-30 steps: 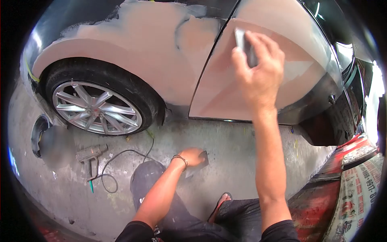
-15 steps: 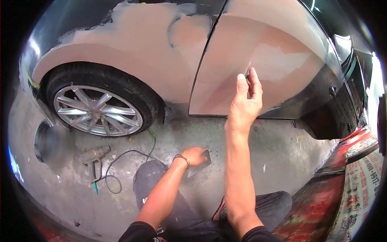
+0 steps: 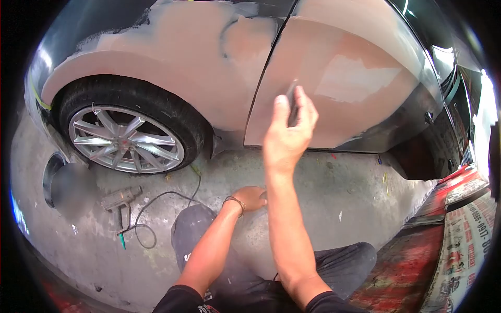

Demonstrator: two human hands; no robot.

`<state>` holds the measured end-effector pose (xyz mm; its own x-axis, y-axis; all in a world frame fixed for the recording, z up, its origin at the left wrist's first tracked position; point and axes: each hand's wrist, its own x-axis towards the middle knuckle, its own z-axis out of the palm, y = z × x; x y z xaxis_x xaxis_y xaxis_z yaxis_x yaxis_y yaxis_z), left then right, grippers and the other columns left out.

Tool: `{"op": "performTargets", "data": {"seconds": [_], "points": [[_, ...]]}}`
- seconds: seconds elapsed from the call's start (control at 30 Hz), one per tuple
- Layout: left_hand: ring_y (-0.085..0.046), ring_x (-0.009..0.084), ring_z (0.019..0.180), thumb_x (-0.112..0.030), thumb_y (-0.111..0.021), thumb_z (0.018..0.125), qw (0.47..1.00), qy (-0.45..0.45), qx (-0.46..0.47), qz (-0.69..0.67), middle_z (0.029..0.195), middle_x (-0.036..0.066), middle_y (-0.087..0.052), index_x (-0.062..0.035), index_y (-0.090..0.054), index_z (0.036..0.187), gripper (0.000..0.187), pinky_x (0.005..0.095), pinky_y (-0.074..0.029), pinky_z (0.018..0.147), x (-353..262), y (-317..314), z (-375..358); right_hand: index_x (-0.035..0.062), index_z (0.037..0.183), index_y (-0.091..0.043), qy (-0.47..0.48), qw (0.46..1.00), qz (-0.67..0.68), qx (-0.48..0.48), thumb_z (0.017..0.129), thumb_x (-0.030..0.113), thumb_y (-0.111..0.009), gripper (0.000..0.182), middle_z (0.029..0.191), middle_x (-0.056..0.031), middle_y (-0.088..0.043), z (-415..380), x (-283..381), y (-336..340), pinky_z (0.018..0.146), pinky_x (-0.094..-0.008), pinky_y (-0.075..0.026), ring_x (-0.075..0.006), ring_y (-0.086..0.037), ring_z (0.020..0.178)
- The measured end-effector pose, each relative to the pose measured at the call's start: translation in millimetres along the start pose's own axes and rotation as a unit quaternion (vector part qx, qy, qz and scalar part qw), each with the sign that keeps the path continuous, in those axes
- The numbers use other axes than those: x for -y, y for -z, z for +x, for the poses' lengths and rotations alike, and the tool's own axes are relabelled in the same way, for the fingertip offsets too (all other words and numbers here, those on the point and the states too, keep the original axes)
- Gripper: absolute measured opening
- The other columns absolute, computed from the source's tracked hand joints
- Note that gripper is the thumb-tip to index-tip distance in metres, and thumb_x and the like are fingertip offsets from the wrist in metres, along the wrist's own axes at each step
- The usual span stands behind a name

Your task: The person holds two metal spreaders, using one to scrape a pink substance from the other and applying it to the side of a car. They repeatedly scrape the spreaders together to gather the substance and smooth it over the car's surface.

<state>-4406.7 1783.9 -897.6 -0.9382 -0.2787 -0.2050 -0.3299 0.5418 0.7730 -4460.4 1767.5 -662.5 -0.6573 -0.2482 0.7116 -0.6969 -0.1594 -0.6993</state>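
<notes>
My right hand (image 3: 291,133) is raised in front of the car door (image 3: 323,115), its fingers closed on a thin putty spreader (image 3: 293,109) seen nearly edge-on. The spreader's tip overlaps the door's pinkish-beige filler, left of a paler smeared patch (image 3: 357,78). Low over the floor, my left hand (image 3: 249,199) grips a dark flat plate (image 3: 264,195), mostly hidden behind my right forearm. A bracelet (image 3: 238,204) circles the left wrist.
Beside the door, the fender (image 3: 177,57) carries the same filler above a silver-spoked wheel (image 3: 125,140). A heat gun (image 3: 122,203) with its cord (image 3: 156,201) lies on the concrete floor at left. Printed sheeting (image 3: 464,255) lies at right.
My right hand has moved left across the door with the spreader. The left hand has shifted slightly up, and its plate is now mostly covered by the right forearm.
</notes>
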Motion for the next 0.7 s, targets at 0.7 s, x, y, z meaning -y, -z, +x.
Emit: {"op": "performTargets", "data": {"seconds": [0.7], "points": [[-0.074,0.0403,0.124,-0.049,-0.061,0.105,0.995,-0.058,-0.014,-0.083,0.135,0.025,-0.077,-0.0050,-0.078,0.130,0.053,0.0501,-0.055,0.106,20.5,-27.8,16.8,0.0010,0.142,-0.069,0.063,0.992,-0.083,0.065,0.099,0.023,-0.078,0.049,0.143,-0.0208,-0.062,-25.9,-9.0,-14.5,0.117,-0.0550,-0.045,-0.0424,-0.054,0.138]]}}
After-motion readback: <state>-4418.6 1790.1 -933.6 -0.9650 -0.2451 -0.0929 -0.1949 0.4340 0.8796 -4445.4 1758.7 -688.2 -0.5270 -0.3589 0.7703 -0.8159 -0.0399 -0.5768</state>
